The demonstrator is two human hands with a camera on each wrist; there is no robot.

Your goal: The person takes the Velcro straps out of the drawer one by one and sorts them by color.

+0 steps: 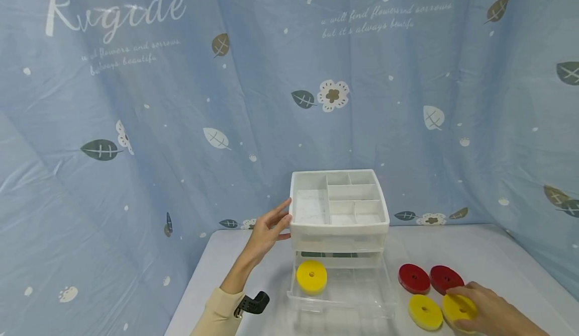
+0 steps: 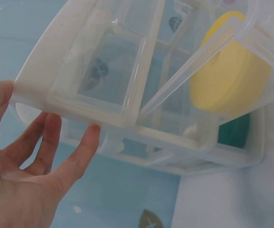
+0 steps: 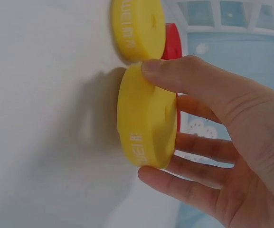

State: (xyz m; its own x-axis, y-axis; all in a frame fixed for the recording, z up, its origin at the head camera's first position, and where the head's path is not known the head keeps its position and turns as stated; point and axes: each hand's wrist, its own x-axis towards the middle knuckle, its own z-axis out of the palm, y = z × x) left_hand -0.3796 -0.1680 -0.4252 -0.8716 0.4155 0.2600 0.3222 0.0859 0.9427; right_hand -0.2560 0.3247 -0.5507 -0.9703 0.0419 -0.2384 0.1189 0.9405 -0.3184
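Observation:
My right hand (image 1: 490, 308) grips a yellow tape roll (image 3: 137, 114) by its rim, thumb on one side and fingers on the other. In the right wrist view it stands near the white tabletop; whether it touches is unclear. Beside it lie another yellow roll (image 1: 425, 312) and two red rolls (image 1: 413, 278). My left hand (image 1: 266, 235) rests its fingertips on the left side of a white drawer unit (image 1: 339, 229). Below, a clear drawer (image 1: 348, 288) is pulled out, with one yellow roll (image 1: 311, 276) at its left.
The unit's top is an open tray (image 1: 309, 207) with several compartments. A blue patterned curtain (image 1: 262, 99) hangs behind the white table (image 1: 475, 245). Something green (image 2: 234, 132) shows low in the unit in the left wrist view.

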